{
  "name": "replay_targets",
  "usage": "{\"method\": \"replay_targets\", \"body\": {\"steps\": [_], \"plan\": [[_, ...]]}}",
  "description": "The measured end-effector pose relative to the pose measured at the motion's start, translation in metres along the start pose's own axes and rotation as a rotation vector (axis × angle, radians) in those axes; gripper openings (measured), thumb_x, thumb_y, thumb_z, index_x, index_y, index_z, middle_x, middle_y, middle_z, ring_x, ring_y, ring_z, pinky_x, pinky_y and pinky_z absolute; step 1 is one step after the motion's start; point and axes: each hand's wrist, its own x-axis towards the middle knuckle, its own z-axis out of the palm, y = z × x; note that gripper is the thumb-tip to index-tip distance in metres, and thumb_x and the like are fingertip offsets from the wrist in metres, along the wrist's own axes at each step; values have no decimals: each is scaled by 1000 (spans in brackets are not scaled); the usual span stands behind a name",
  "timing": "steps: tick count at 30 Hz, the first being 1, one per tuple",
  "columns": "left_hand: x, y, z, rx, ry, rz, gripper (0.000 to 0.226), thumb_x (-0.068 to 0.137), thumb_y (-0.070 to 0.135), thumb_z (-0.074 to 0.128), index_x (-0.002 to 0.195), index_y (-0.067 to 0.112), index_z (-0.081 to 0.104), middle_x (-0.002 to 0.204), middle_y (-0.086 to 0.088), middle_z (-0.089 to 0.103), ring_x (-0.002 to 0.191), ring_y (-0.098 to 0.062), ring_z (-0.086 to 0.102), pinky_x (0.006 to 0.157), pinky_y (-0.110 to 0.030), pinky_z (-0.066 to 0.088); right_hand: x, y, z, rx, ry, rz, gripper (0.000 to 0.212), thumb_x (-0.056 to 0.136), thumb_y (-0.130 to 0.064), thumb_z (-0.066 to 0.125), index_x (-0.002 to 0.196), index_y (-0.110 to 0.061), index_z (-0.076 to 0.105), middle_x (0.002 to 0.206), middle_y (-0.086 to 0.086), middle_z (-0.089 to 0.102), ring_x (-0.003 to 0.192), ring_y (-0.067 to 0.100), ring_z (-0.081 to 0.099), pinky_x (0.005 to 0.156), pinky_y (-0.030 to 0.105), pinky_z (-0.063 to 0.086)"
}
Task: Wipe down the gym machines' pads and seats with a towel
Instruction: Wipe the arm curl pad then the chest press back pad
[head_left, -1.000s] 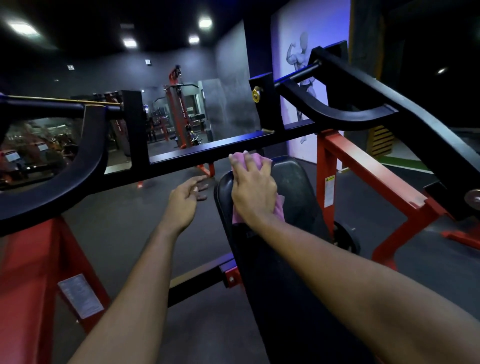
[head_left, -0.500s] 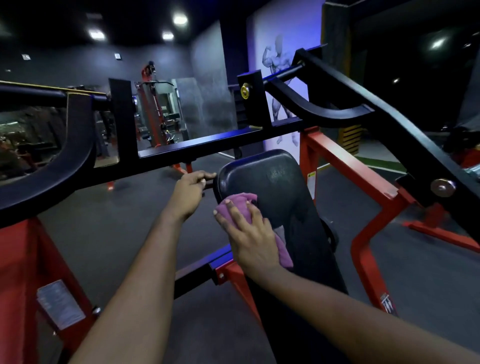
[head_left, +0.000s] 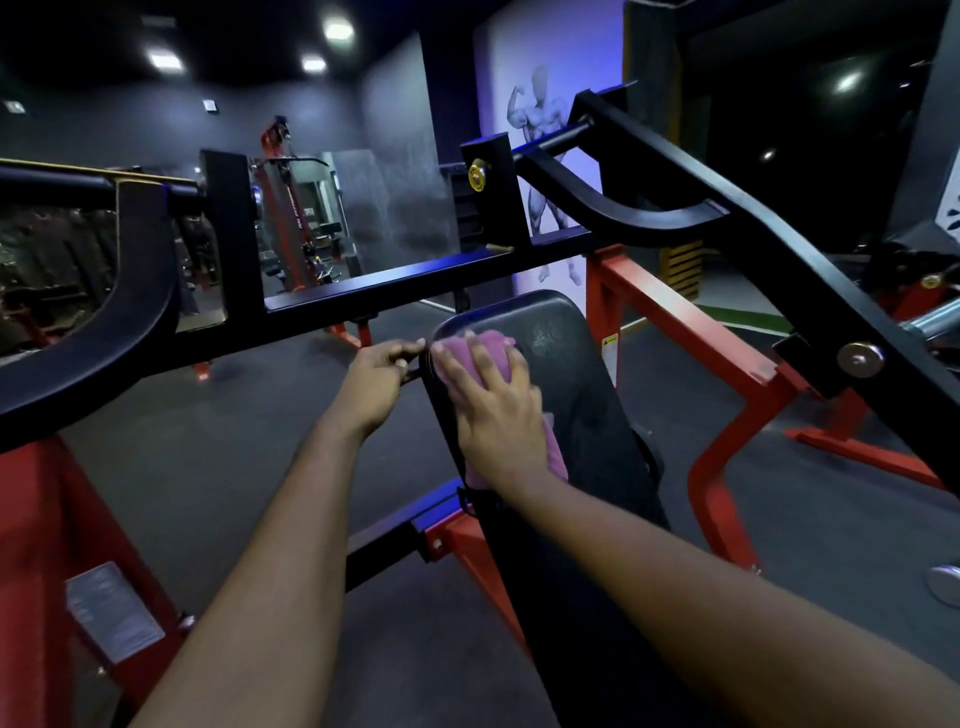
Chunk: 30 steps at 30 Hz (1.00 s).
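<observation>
Towel (head_left: 496, 344), pink and folded, sits mid-frame under the flat, straight-fingered right hand (head_left: 498, 415) at the upper left of the black pad (head_left: 571, 364). Left hand (head_left: 371, 382) curls round a short bar (head_left: 413, 375) beside the pad. It would be best to brace there, press evenly and sweep overlapping strokes across to the right edge.

The towel (head_left: 498, 345) was soft pink cloth, slightly fuzzy. The pad (head_left: 576, 374) under it was black and smooth like vinyl, with a glossy sheen and faint smears. The crossbar (head_left: 395, 283) was black painted metal with a satin shine; the red frame (head_left: 691, 322) was painted metal too, duller. A bolt head (head_left: 860, 359) was bare bright metal, and a knob (head_left: 476, 175) looked brassy. The floor (head_left: 208, 457) was dark, matt and finely grained. The short bar (head_left: 413, 375) gripped by the left hand (head_left: 376, 374) was too dark to judge.
</observation>
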Motion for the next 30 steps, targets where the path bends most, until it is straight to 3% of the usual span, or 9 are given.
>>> {"method": "replay_targets", "body": {"steps": [5, 8, 11, 13, 15, 18, 20, 23, 30], "plan": [[2, 0, 7, 71, 62, 21, 38, 103, -8, 36, 130, -1, 62, 140, -7, 58, 130, -21, 55, 95, -19, 44, -78, 24, 4, -4, -55, -18, 78, 93, -25, 62, 157, -50, 24, 165, -6, 28, 143, 39, 28, 91, 55, 52], [1, 0, 8, 87, 62, 20, 37, 102, -10, 36, 130, -4, 60, 141, -9, 56, 133, -21, 51, 102, -21, 43, -79, 35, -10, 80, -61, 6, 65, 95, -22, 56, 151, -48, 37, 156, -6, 39, 133, 31, 37, 83, 50, 58], [1, 3, 9, 146, 42, 8, 36, 102, -7, 38, 130, -1, 60, 139, -3, 55, 130, -15, 50, 103, -21, 40, -33, 31, -33, 344, 124, 211, 54, 99, -19, 51, 149, -38, 42, 146, -6, 44, 119, 18, 42, 82, 43, 57], [4, 0, 4, 159, 36, -5, 32, 100, -1, 43, 115, 12, 69, 133, -6, 62, 124, -20, 58, 110, -36, 44, 10, 25, -44, 469, 225, 268, 48, 101, -22, 51, 147, -32, 41, 148, -4, 42, 127, 25, 44, 90, 51, 56], [12, -6, 1, 204, 74, -13, 26, 96, 11, 48, 96, 23, 71, 115, -3, 69, 111, -23, 64, 106, -50, 48, 44, 22, -44, 381, 97, 176, 49, 103, -37, 49, 150, -36, 37, 164, -4, 24, 148, 35, 24, 109, 70, 36], [9, 9, 11, 386, 165, 65, 21, 102, 22, 49, 98, 14, 68, 102, -8, 71, 99, -30, 64, 89, -43, 51, 47, 24, -18, 139, -89, 37, 57, 104, -53, 38, 157, -52, 16, 170, -13, -11, 155, 37, -14, 110, 79, 6], [9, 18, 27, 408, 230, 138, 23, 105, 24, 44, 107, 10, 63, 103, -11, 69, 94, -28, 60, 76, -35, 42, 41, 30, -9, 128, -53, 71, 60, 105, -48, 38, 157, -55, 8, 170, -11, -14, 155, 40, -13, 111, 80, 12], [13, 19, 50, 347, 199, 230, 31, 108, 19, 39, 128, 15, 62, 122, 1, 64, 109, -12, 55, 87, -16, 36, 43, 38, -8, 142, -28, 135, 59, 105, -40, 39, 156, -54, 15, 171, -6, -4, 154, 44, 2, 113, 74, 23], [22, 3, 62, 236, 261, 214, 34, 107, 13, 37, 126, 19, 65, 120, 5, 63, 110, -9, 56, 79, 5, 32, 53, 94, -8, 106, -22, 303, 53, 107, -39, 36, 156, -53, 19, 171, -2, 6, 151, 47, 14, 109, 65, 37]]}}
